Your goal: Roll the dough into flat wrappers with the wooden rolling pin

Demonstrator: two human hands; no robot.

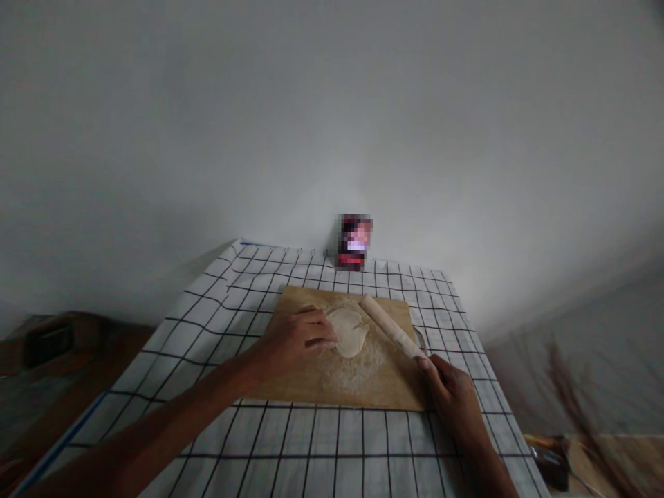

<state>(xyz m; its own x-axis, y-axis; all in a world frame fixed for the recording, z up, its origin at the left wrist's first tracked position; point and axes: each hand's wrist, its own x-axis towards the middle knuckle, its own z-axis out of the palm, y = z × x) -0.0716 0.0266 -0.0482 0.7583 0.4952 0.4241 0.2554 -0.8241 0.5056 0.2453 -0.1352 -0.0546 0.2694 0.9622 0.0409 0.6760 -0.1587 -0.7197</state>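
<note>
A flat, pale round of dough lies on a floured wooden board. My left hand pinches the left edge of the dough, its fingers bent; the thumb is mostly hidden. Slanting across the board's right side is a flour-dusted rolling pin, its far end near the dough's upper right edge. The near end of the pin sits in the closed fingers of my right hand, at the board's right edge.
The board rests on a table with a black-and-white checked cloth. A blurred pinkish-red object stands at the back against the grey wall. Dark twigs and other items show beyond the table at lower right.
</note>
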